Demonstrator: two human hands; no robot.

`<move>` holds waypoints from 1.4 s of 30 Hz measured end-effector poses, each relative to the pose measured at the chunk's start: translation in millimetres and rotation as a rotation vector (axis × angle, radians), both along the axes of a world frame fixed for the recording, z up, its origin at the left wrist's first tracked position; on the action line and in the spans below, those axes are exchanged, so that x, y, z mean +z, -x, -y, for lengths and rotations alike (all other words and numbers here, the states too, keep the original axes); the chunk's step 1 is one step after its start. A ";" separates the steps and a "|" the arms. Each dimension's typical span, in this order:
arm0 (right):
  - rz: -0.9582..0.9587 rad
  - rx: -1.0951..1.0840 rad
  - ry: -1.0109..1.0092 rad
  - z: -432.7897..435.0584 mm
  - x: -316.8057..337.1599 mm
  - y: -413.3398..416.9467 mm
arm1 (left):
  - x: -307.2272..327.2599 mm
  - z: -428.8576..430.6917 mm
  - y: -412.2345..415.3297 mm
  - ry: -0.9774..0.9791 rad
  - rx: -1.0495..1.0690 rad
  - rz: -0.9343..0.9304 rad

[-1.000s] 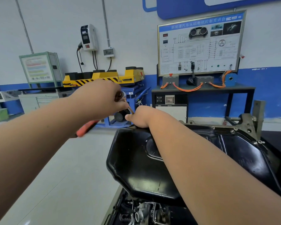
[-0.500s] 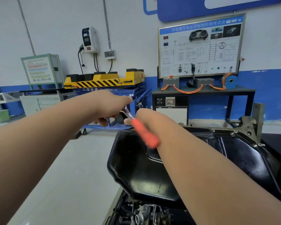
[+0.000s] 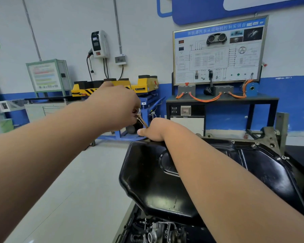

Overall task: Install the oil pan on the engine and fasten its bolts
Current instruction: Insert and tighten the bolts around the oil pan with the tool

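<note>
Back wall's holding a trainer board point(image 3: 218, 50) over a black bench point(image 3: 267, 99). Up front the right forearm point(image 3: 218, 172) is blocking part of the oil pan point(image 3: 147, 186) sitting on the engine point(image 3: 158, 232). The left hand point(image 3: 116, 106) is gripping a thin metal tool point(image 3: 141, 120); the right hand point(image 3: 154, 130) is at the pan's far rim, grip impossible to tell.

Blue header of the training board point(image 3: 219, 51): "新能源汽车永磁电机控制实训台"; other labels illegible
</note>
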State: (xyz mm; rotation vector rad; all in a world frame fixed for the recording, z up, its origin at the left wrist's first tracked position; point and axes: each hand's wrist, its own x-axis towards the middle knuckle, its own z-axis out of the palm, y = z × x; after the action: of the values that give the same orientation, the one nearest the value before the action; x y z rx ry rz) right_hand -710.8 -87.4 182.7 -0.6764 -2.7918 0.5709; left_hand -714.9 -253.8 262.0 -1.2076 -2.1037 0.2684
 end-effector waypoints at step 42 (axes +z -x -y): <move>-0.010 0.009 -0.036 -6.0 -2.1 3.6 | -6.6 2.6 1.5 0.054 0.021 -0.041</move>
State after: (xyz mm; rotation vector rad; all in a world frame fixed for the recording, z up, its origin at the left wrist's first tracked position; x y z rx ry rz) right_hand -714.4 -81.4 180.6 -0.6530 -2.7904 0.5231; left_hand -716.4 -256.4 255.4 -1.2015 -2.0870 0.3582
